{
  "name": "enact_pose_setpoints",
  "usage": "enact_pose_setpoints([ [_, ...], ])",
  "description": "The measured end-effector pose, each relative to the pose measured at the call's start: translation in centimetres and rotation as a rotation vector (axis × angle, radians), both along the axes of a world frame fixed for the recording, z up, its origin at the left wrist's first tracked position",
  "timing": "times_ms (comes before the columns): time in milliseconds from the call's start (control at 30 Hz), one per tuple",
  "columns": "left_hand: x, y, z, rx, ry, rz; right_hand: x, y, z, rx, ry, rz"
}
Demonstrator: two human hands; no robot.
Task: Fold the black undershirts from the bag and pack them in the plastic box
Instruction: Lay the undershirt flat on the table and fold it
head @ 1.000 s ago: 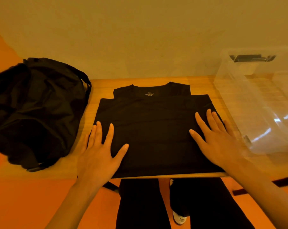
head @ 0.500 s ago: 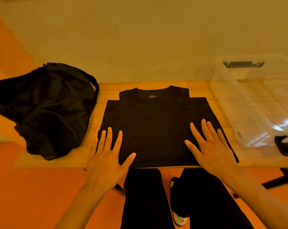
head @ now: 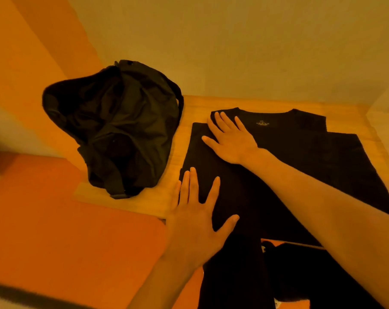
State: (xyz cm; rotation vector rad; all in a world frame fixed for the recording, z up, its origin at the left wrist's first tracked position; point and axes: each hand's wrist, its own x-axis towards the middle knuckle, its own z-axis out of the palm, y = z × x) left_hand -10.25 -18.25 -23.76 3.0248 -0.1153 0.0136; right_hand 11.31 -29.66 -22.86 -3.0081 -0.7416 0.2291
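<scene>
A black undershirt (head: 305, 161) lies flat on the wooden table (head: 195, 108), folded up from the hem, its neck and label toward the wall. My left hand (head: 198, 217) rests flat with spread fingers on its near left corner. My right hand (head: 230, 139) has crossed over and lies flat on the shirt's far left part, near the shoulder. A black bag (head: 115, 126) sits slumped on the table's left end. Only a faint corner of the clear plastic box (head: 387, 101) shows at the right edge.
A plain wall rises behind the table. The orange floor (head: 66, 219) spreads to the left and below. My legs in dark trousers (head: 256, 275) show under the table's near edge.
My right hand has crossed from the shirt's right side to its far left part. My view has swung left, so the plastic box has almost left the frame. The left hand stays at the near left corner.
</scene>
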Motion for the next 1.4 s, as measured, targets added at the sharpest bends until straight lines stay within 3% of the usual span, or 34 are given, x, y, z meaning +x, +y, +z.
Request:
enact_pose_setpoints([
  [167, -0.4, 0.0, -0.1, -0.008, -0.01, -0.007, -0.1, 1.0, 0.9, -0.099, -0.093, 0.005],
  [267, -0.2, 0.1, -0.1, -0.029, -0.023, 0.002, -1.2, 3.0, 0.4, -0.036, -0.093, 0.126],
  [533, -0.2, 0.0, 1.4, -0.047, 0.138, 0.022, 0.0, 1.3, 1.3, 0.091, -0.065, 0.114],
  [600, 0.7, 0.1, 3.1, -0.095, 0.189, 0.049, 0.1, -2.7, 2.6, 0.258, -0.14, -0.014],
  [700, 5.0, -0.4, 5.9, -0.185, 0.083, 0.065, 1.8, -11.0, 4.3, 0.366, -0.194, -0.375],
  [800, 12.6, -2.0, 7.4, -0.312, -0.036, 0.057, 3.9, -17.3, 5.9, 0.354, -0.068, -0.661],
  [933, 23.1, -2.2, 6.7, -0.339, -0.023, 0.066, 6.0, -20.2, 6.0, 0.322, 0.112, -0.718],
  [1133, 29.4, -1.4, 6.0, -0.396, 0.297, 0.104, 8.2, -20.6, 6.1, 0.382, 0.286, -0.711],
  [1400, 32.0, -1.0, 7.0, -0.396, 0.502, 0.12, 10.1, -20.5, 6.6, 0.438, 0.423, -0.756],
])
